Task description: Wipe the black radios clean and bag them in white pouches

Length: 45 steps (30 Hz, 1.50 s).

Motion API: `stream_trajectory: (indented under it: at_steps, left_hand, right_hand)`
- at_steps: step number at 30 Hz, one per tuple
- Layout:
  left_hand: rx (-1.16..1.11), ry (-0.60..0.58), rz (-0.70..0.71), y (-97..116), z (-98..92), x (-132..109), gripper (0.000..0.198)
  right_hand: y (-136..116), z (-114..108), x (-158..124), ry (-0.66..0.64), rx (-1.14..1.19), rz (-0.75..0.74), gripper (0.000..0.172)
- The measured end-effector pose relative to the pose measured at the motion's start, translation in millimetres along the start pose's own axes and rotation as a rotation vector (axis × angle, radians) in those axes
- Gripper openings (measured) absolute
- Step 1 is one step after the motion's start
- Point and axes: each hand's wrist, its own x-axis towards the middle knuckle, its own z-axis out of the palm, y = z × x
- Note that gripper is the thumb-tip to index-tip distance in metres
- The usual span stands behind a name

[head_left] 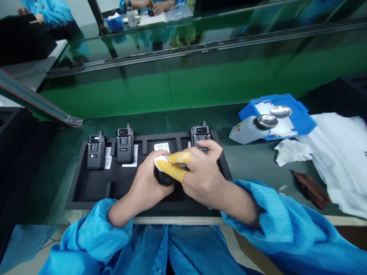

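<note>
My left hand (149, 179) is wrapped round a black handheld radio (165, 179), held above the black foam tray (94, 191). Yellow finger cots cover two fingers of my right hand (200, 172), which presses a white wipe (160, 161) against the radio's end. Much of this radio is hidden by my hands. Three similar radios lie in the tray: one at the far left (96, 152), another beside it (125, 145), and a third behind my right hand (200, 133). White barcode labels (162, 147) show next to them.
At the right, a blue bin (304, 118) holds white wipes, with a white metal-topped bottle (249, 130) leaning on it. Crumpled tissue (293, 152), a brown cloth (311, 189) and white sheets (341, 164) lie nearby. A green partition (137, 95) runs behind; co-workers sit beyond.
</note>
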Motion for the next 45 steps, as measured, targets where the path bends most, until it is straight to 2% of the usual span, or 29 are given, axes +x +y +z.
stream_trajectory:
  at_steps: [5,12,20,29,35,38,42,45]
  left_hand:
    - [-0.002,-0.022,-0.008,0,-0.5,-2,0.05]
    - [0.044,0.012,0.002,0,0.7,-1,0.051]
    - [0.037,-0.011,0.009,1,1.0,-2,0.048]
    - [0.085,0.001,-0.037,5,-0.4,-3,0.046]
    - [0.139,-0.016,-0.034,9,0.6,-2,0.043]
    - [0.251,-0.004,-0.034,11,-2.3,10,0.049]
    - [0.499,0.007,-0.14,6,-6.2,51,0.083]
    - [0.694,-0.005,-0.199,-3,-3.1,84,0.081]
  right_hand:
    - [-6,-1,-6,0.056,-0.091,-0.046,0.034]
    - [2,-5,-6,0.11,-0.164,0.007,0.034]
    - [-11,-2,-10,0.071,-0.093,-0.04,0.032]
    - [16,-6,-33,0.077,-0.256,0.072,0.03]
    - [33,-10,-58,0.086,-0.281,0.175,0.03]
    - [44,-12,-75,0.124,-0.272,0.26,0.027]
    - [60,-8,-94,0.153,-0.277,0.409,0.024]
    - [68,-2,-102,0.204,-0.276,0.482,0.024]
